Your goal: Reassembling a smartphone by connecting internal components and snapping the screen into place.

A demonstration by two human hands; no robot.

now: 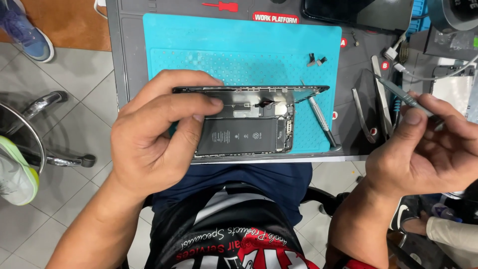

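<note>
The phone [244,134] lies opened on the teal mat [239,45] at the worktop's near edge, battery and board exposed, its screen [249,90] propped up by the left hand [154,139], while the right hand [423,144] grips tweezers [403,95] off to the right, nothing yet lifted out.
</note>
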